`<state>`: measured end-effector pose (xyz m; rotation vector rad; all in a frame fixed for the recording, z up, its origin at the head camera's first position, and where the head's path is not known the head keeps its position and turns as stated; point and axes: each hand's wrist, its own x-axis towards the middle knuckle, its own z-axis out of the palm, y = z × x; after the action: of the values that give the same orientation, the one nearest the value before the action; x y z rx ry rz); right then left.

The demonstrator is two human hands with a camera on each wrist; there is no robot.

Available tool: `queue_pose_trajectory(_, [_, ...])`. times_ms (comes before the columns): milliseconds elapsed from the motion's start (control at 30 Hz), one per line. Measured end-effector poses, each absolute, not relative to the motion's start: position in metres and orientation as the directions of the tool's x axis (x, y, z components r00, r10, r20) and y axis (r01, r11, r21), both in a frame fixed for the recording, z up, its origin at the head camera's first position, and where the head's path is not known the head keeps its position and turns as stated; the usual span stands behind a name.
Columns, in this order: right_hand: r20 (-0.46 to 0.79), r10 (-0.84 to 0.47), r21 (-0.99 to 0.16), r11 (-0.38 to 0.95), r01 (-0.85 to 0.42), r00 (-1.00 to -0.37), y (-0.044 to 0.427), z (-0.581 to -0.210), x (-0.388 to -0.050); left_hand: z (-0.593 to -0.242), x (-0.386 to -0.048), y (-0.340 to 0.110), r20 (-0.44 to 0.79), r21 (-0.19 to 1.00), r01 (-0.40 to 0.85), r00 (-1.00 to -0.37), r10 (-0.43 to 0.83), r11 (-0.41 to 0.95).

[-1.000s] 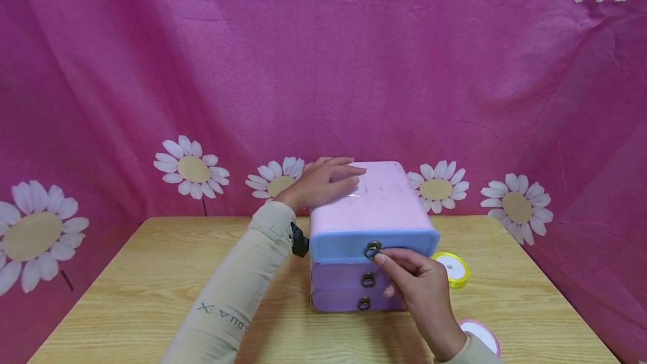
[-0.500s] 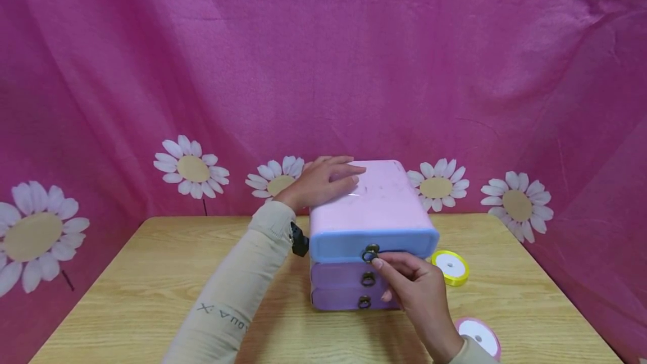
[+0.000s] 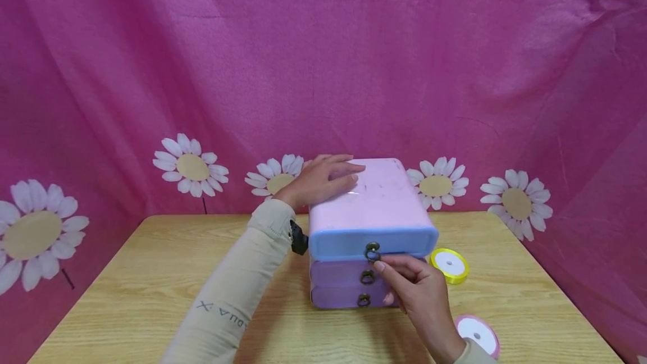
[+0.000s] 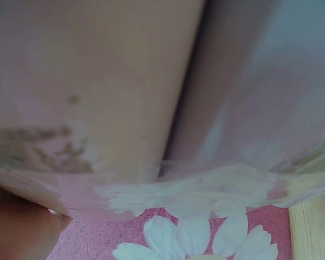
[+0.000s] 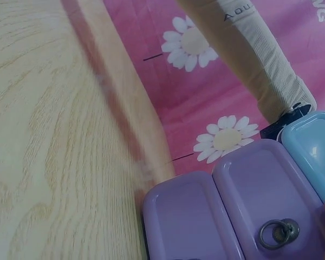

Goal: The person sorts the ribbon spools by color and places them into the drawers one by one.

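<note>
A small pink cabinet (image 3: 371,206) stands on the table, with a light blue top drawer (image 3: 336,245) and two purple drawers (image 3: 336,285) below. All the drawers look pushed in. My left hand (image 3: 323,180) rests spread on the left of the cabinet's pink top. At the blue drawer's front, my right hand (image 3: 417,291) pinches the lower edge of its bronze ring pull (image 3: 373,253) between thumb and forefinger. The right wrist view shows the ring pull of a purple drawer (image 5: 279,233) close by, with the right hand barely visible at the edge.
Right of the cabinet lies a ribbon spool with a yellow rim (image 3: 450,265). A pink-rimmed spool (image 3: 477,335) sits nearer, beside the right wrist. A pink curtain (image 3: 323,72) with daisies hangs behind the wooden table (image 3: 212,251).
The ring pull has swung lower against the blue drawer, and my right fingers have dropped slightly with it. My left hand has stayed on the cabinet top.
</note>
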<state>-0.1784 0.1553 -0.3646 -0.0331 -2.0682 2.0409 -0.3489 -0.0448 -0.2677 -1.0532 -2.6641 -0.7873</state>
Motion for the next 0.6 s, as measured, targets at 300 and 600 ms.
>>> queue_pose_trajectory(300, [0.179, 0.163, -0.983, 0.06, -0.171, -0.97, 0.161, -0.372, -0.177, -0.269, -0.349, -0.045, 0.346, 0.406, 0.675, -0.737, 0.58, 0.616])
queue_pose_trajectory(600, [0.156, 0.128, -0.975, 0.178, -0.132, -0.979, 0.172, -0.384, -0.176, -0.267, -0.348, -0.045, 0.347, 0.407, 0.68, -0.733, 0.586, 0.61])
